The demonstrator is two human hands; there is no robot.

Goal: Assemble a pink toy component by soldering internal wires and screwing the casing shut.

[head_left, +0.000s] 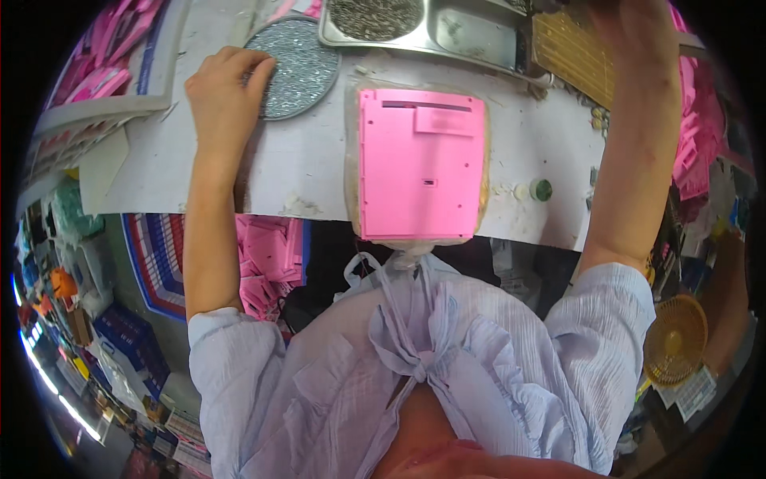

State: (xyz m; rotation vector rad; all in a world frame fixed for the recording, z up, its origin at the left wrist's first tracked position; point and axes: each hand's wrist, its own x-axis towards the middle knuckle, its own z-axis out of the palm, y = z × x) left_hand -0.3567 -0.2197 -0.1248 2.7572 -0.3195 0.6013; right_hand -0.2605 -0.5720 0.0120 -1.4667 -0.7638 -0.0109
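My left hand (227, 84) rests at the left rim of a round dish (307, 88) filled with small shiny metal pieces, perhaps screws or pins. Its fingers are curled toward the thumb; whatever they pinch is too small to see. Between my arms a flat pink plastic panel (423, 172) lies on a padded, plastic-wrapped support, with a slot along its far edge and a raised rectangle below that. My right hand (618, 20) is stretched to the far right, dark and cut off by the upper edge, so its fingers are hidden.
A steel tray (476, 36) with compartments stands at the back, one side holding small dark pieces. Beside it lies a yellow-brown board (570, 56). A small green-topped round item (542, 190) sits right of the panel. Pink parts fill bins on both sides; a blue-and-red basket (152, 263) stands below left.
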